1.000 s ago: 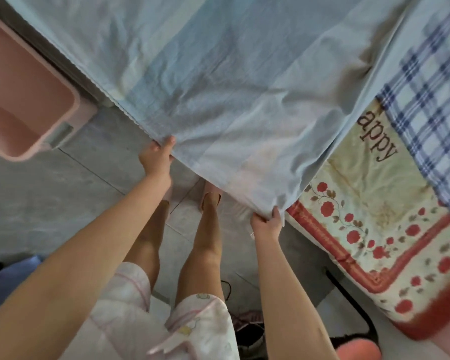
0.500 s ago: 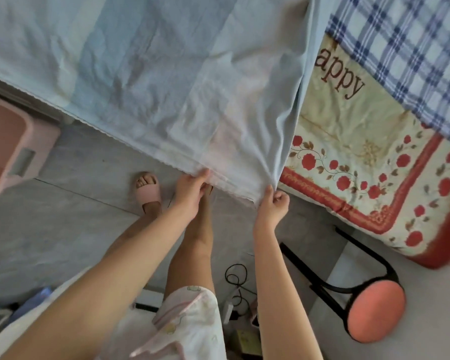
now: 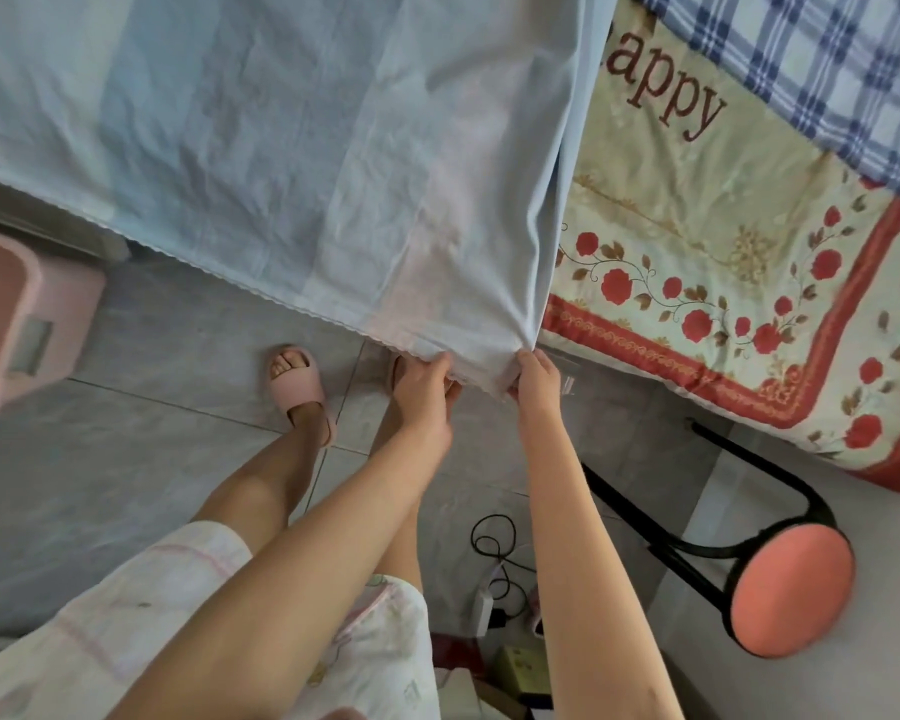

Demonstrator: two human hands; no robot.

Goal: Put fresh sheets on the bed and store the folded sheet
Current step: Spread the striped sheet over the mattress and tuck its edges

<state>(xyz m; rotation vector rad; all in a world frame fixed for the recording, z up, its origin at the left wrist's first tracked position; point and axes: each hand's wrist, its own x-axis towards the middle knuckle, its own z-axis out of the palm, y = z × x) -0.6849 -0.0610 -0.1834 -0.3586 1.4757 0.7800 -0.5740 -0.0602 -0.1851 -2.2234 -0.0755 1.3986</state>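
Observation:
A pale blue sheet [image 3: 292,148] with wide lighter stripes hangs in front of me and fills the upper left of the view. Its scalloped lower edge runs down to a corner near the middle. My left hand [image 3: 424,389] grips that lower edge just left of the corner. My right hand [image 3: 536,379] pinches the corner itself, a hand's width away. To the right lies the bed, covered by a cream mat with red roses [image 3: 723,262] and a blue plaid cloth [image 3: 827,70] further back.
A round stool with an orange seat [image 3: 791,589] and black legs stands at the lower right beside the bed. A pink plastic bin [image 3: 17,314] sits at the left. A black cable and a charger [image 3: 492,569] lie on the grey tile floor by my feet in pink slippers.
My hands have slid together along the sheet's lower edge, from far apart to nearly touching. The view has swung right, bringing the stool and more of the bed into sight.

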